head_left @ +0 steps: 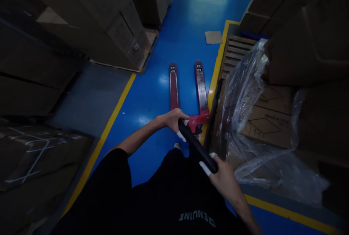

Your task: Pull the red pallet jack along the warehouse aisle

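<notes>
I am observing the left hand (173, 118) closing around the far end of the black handle bar (196, 147) of a red pallet jack (200, 118); the right hand (222, 176) is gripping the near end of the same bar. Both hands are wrapped fully on it, with white finger coverings showing at several fingertips. The bar is sitting slanted between the two hands, just above the jack's red head. The two forks (201, 86) are lying unloaded on the blue floor (185, 27), pointing away down the aisle, the right fork running close beside the yellow line (215, 71).

Just right of the jack, cartons under loose plastic wrap (245, 89) are standing near a bare wooden pallet (236, 49). Stacked cartons (89, 9) are lining the left side.

In my judgement, the step in hand is steering the unloaded jack along the aisle. The next move is calling for a firm two-handed grip and careful clearance of the wrapped stack on the right.
</notes>
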Demonstrator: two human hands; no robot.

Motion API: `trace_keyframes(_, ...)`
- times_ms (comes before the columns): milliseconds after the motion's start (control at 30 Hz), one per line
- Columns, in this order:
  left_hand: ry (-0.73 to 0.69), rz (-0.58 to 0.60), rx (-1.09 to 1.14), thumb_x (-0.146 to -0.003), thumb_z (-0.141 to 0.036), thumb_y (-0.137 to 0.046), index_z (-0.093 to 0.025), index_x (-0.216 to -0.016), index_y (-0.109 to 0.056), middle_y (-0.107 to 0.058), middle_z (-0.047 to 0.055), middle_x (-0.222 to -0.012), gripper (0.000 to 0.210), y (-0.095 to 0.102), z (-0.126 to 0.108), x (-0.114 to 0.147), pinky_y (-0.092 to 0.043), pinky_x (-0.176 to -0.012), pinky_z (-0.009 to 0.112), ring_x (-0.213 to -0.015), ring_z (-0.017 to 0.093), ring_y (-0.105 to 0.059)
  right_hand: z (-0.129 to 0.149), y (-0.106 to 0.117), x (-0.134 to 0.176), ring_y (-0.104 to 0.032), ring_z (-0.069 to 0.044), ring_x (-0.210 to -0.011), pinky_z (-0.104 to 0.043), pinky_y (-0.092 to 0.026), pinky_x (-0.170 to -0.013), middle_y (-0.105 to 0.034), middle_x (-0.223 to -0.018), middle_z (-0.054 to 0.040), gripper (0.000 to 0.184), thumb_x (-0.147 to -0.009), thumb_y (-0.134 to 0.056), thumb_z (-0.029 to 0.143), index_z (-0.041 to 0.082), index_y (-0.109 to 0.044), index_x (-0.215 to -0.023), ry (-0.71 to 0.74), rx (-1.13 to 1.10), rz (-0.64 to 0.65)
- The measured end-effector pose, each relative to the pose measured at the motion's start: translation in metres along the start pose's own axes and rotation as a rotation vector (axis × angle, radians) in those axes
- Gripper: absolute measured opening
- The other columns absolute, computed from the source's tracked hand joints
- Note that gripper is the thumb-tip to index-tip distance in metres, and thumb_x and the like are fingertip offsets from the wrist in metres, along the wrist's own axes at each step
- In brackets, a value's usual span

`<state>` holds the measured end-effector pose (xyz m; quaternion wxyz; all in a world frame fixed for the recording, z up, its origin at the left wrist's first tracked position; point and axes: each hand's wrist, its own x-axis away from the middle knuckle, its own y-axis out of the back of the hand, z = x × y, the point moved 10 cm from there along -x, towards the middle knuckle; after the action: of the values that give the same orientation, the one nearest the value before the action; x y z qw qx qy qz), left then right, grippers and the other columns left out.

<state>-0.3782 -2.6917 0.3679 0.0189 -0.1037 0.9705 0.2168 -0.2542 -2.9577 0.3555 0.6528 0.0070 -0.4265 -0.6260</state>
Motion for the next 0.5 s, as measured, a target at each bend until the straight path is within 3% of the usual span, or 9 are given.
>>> trace_keyframes(100,-0.005,-0.026,-0.020,-0.072,-0.080,-0.101,-0.023,-0.071,-0.062,-0.066,-0.002,-0.063,0.070,0.012,0.006,-0.039,-0.043,-0.059,0.027,-0.057,0.015,-0.064,-0.003,0.042,-0.027,-0.082,-0.029,-0.080,-0.038,-0.057,-0.075,-0.086,-0.093,-0.0074,0.045,-0.104,-0.069,0.068,0.024,-0.078,-0.109,0.013,-0.023,-0.035)
trace_keyframes(200,0.023,-0.053,-0.007,-0.065,-0.082,-0.104,-0.021,-0.074,-0.066,-0.070,-0.001,-0.066,0.073,0.027,0.021,-0.061,-0.048,-0.061,0.026,-0.060,0.015,-0.067,0.004,0.069,-0.055,-0.079,-0.027,-0.078,-0.036,-0.055,-0.075,-0.085,-0.092,-0.0070,0.043,-0.106,-0.068,0.067,0.024,-0.075,-0.106,0.057,-0.007,0.002)
trace_keyframes(333,0.094,-0.151,0.027,-0.056,-0.083,-0.109,-0.019,-0.078,-0.071,-0.075,0.002,-0.070,0.078,0.055,0.048,-0.067,-0.053,-0.062,0.025,-0.063,0.017,-0.072,0.014,0.083,-0.088,-0.079,-0.026,-0.079,-0.034,-0.052,-0.075,-0.086,-0.095,-0.0091,0.030,-0.106,-0.072,0.050,0.022,-0.076,-0.117,0.098,0.120,0.052)
trace_keyframes(500,0.142,-0.210,-0.018,-0.057,-0.081,-0.110,-0.019,-0.079,-0.074,-0.077,0.004,-0.072,0.075,0.077,0.060,-0.067,-0.056,-0.064,0.026,-0.066,0.018,-0.073,0.026,0.090,-0.110,-0.082,-0.028,-0.088,-0.036,-0.053,-0.079,-0.087,-0.102,-0.0128,0.037,-0.110,-0.071,0.049,0.018,-0.076,-0.130,0.095,0.178,0.109)
